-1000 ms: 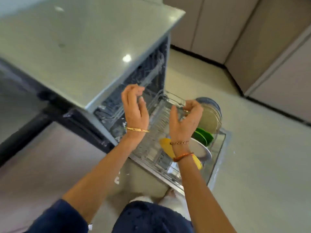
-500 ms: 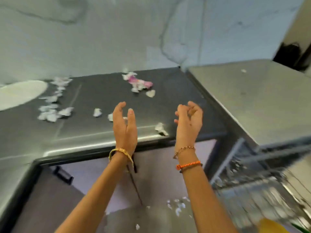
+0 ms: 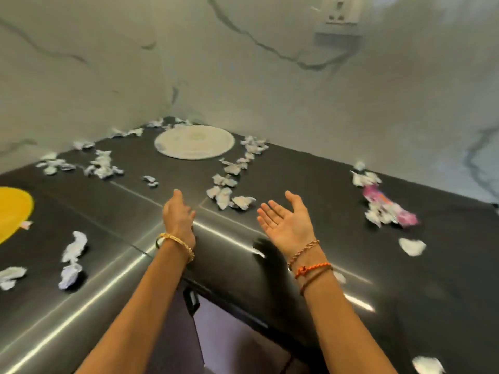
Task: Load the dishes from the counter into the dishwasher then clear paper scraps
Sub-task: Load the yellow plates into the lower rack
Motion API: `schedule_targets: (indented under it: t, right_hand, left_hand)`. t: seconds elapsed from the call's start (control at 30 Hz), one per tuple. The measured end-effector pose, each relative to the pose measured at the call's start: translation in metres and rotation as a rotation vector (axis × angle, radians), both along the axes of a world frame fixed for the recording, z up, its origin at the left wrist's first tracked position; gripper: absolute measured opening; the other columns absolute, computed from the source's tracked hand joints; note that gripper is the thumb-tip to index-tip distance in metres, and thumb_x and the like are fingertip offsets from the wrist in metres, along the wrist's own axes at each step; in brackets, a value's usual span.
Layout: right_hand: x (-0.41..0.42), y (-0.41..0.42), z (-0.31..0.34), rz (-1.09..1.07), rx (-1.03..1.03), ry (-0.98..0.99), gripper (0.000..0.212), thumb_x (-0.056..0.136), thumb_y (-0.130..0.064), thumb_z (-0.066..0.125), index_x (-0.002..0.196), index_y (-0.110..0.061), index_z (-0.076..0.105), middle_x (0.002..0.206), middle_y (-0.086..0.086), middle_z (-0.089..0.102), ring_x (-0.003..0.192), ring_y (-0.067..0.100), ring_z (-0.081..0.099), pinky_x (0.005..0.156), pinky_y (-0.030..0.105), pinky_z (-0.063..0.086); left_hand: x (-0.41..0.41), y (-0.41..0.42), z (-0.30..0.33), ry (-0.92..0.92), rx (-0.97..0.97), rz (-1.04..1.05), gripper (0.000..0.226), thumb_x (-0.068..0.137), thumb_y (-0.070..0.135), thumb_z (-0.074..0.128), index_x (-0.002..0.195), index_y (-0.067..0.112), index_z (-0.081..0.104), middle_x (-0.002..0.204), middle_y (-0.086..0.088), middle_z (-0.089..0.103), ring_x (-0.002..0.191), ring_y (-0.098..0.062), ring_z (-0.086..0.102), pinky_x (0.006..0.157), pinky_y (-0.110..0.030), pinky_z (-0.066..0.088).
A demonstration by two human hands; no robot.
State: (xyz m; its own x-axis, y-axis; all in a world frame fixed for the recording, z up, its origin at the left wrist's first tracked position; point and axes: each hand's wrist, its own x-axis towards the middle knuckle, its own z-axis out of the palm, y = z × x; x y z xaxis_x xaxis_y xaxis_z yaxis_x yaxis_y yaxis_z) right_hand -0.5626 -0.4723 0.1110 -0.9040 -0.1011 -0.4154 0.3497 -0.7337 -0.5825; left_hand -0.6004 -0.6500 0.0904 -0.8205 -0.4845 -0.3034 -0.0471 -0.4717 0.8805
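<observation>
A white plate [image 3: 194, 142] lies flat in the far corner of the dark counter [image 3: 310, 190]. A yellow plate [image 3: 12, 210] sits at the left edge, partly cut off by the frame. Crumpled white paper scraps [image 3: 226, 194] are scattered across the counter, and a pink wrapper [image 3: 388, 207] lies among scraps at the right. My left hand [image 3: 179, 215] hovers over the counter's front part, fingers apart and empty. My right hand [image 3: 287, 221] is beside it, palm up and open, holding nothing. Both hands are well short of the white plate.
Marbled white walls [image 3: 243, 63] close the corner behind the counter, with a wall socket [image 3: 341, 12] at the upper right. More scraps [image 3: 71, 259] lie at the front left. Below the counter edge is a purple cabinet front [image 3: 229, 336].
The view swung from the dishwasher rack up to the counter corner. My hands left the glass dish in the rack and now reach empty over the counter; my right palm has turned up.
</observation>
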Motion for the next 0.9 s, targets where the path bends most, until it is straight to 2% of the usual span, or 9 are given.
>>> schedule_targets:
  t: [0.1, 0.2, 0.27, 0.37, 0.47, 0.57, 0.63, 0.77, 0.9]
  right_hand:
    - [-0.049, -0.025, 0.004, 0.123, -0.036, -0.028, 0.062, 0.092, -0.037, 0.045, 0.139, 0.001, 0.031, 0.143, 0.018, 0.037, 0.132, 0.030, 0.037, 0.106, 0.036, 0.032]
    - [-0.094, -0.055, 0.004, 0.226, -0.038, -0.040, 0.067, 0.091, -0.038, 0.047, 0.142, 0.001, 0.025, 0.147, 0.018, 0.031, 0.135, 0.030, 0.032, 0.109, 0.037, 0.029]
    - [-0.123, -0.081, 0.003, 0.272, -0.012, -0.049, 0.070, 0.091, -0.038, 0.047, 0.144, -0.002, 0.020, 0.150, 0.017, 0.025, 0.138, 0.029, 0.026, 0.111, 0.037, 0.025]
    - [-0.163, -0.124, -0.004, 0.295, 0.072, -0.029, 0.066, 0.090, -0.037, 0.050, 0.145, -0.013, 0.022, 0.151, 0.015, 0.021, 0.139, 0.029, 0.024, 0.110, 0.040, 0.025]
    - [-0.203, -0.157, -0.016, 0.223, 0.171, -0.038, 0.059, 0.088, -0.034, 0.055, 0.140, -0.019, 0.032, 0.149, 0.009, 0.027, 0.138, 0.024, 0.026, 0.107, 0.040, 0.029]
    - [-0.244, -0.169, -0.021, 0.031, 0.112, -0.103, 0.050, 0.090, -0.028, 0.053, 0.136, -0.016, 0.040, 0.148, 0.007, 0.031, 0.137, 0.021, 0.028, 0.106, 0.040, 0.029]
    - [-0.274, -0.173, -0.021, -0.095, 0.100, -0.176, 0.050, 0.087, -0.023, 0.056, 0.134, -0.010, 0.043, 0.147, 0.012, 0.033, 0.136, 0.025, 0.030, 0.107, 0.042, 0.029]
    - [-0.317, -0.181, -0.022, -0.273, 0.189, -0.282, 0.065, 0.079, -0.014, 0.064, 0.138, -0.007, 0.038, 0.141, 0.010, 0.041, 0.119, 0.024, 0.043, 0.094, 0.038, 0.038]
    - [-0.328, -0.184, -0.039, -0.335, 0.238, -0.182, 0.074, 0.080, 0.003, 0.062, 0.144, -0.004, 0.026, 0.140, 0.011, 0.043, 0.118, 0.020, 0.045, 0.094, 0.030, 0.039]
  left_hand:
    - [-0.025, -0.030, 0.001, -0.030, 0.033, 0.060, 0.025, 0.099, 0.030, 0.039, 0.078, 0.018, 0.044, 0.074, -0.001, 0.039, 0.065, -0.011, 0.040, 0.059, -0.018, 0.040]
    - [-0.044, -0.057, 0.000, -0.045, 0.029, 0.085, 0.045, 0.099, 0.034, 0.037, 0.133, 0.005, 0.041, 0.128, -0.013, 0.048, 0.120, -0.023, 0.046, 0.102, -0.032, 0.037]
    - [-0.065, -0.073, 0.000, -0.042, -0.006, 0.108, 0.048, 0.099, 0.035, 0.034, 0.138, 0.007, 0.036, 0.138, -0.009, 0.044, 0.128, -0.024, 0.042, 0.112, -0.034, 0.027]
    - [-0.108, -0.089, -0.006, -0.054, -0.003, 0.033, 0.041, 0.099, 0.039, 0.030, 0.121, 0.010, 0.049, 0.117, -0.004, 0.055, 0.109, -0.016, 0.052, 0.115, -0.036, 0.023]
    - [-0.158, -0.096, -0.014, -0.093, -0.050, -0.084, 0.054, 0.101, 0.035, 0.025, 0.141, -0.003, 0.027, 0.147, -0.013, 0.033, 0.135, -0.024, 0.033, 0.113, -0.031, 0.024]
    - [-0.209, -0.106, -0.020, -0.143, -0.100, -0.040, 0.033, 0.100, 0.034, 0.030, 0.097, 0.014, 0.055, 0.096, -0.003, 0.054, 0.095, -0.019, 0.052, 0.084, -0.027, 0.041]
    - [-0.245, -0.115, -0.024, -0.197, -0.195, 0.090, 0.032, 0.098, 0.030, 0.035, 0.072, 0.016, 0.047, 0.075, -0.001, 0.045, 0.082, -0.020, 0.042, 0.073, -0.031, 0.035]
    - [-0.294, -0.123, -0.019, -0.231, -0.312, 0.180, 0.034, 0.098, 0.023, 0.035, 0.114, -0.002, 0.051, 0.116, -0.014, 0.053, 0.104, -0.028, 0.049, 0.086, -0.031, 0.037]
    - [-0.323, -0.147, -0.020, -0.330, -0.358, 0.166, 0.047, 0.098, 0.029, 0.037, 0.129, -0.005, 0.044, 0.135, -0.021, 0.046, 0.123, -0.033, 0.044, 0.101, -0.036, 0.035]
